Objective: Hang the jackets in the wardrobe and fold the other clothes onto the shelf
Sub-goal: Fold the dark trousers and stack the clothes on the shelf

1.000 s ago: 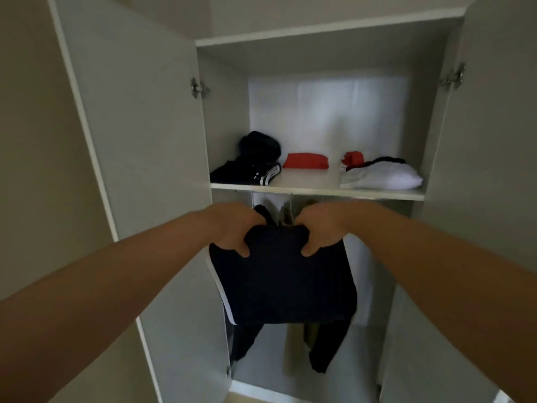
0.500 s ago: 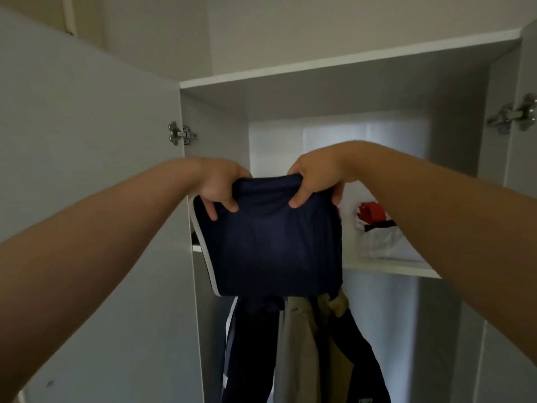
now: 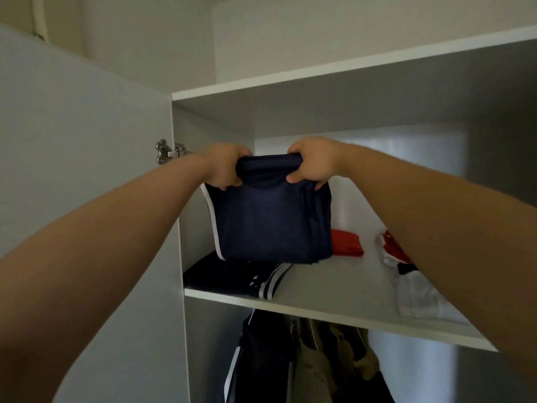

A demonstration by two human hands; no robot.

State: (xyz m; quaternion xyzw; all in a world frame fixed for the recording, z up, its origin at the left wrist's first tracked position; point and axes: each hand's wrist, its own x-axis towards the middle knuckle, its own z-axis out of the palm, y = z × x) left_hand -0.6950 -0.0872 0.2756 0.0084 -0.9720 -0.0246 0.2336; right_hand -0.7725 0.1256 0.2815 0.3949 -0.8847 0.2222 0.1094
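While the left hand clenches the top-left corner, the navy garment hangs folded below both fists. Its top edge runs side to side, and its lower edge sits at or just above the dark pile on the shelf; contact cannot be confirmed. The right hand clenches the top-right corner, level with the left. Assessment: lower straight down, then let go.

Two hands: the left hand and the right hand together grip one folded navy garment. One shelf lies below them, with four folded pieces:

- one striped dark garment under the left hand
- one red piece below the right hand
- one white garment and one red bundle farther right

Lower, one dark jacket and one khaki jacket hang. Whether there are more cannot be told.
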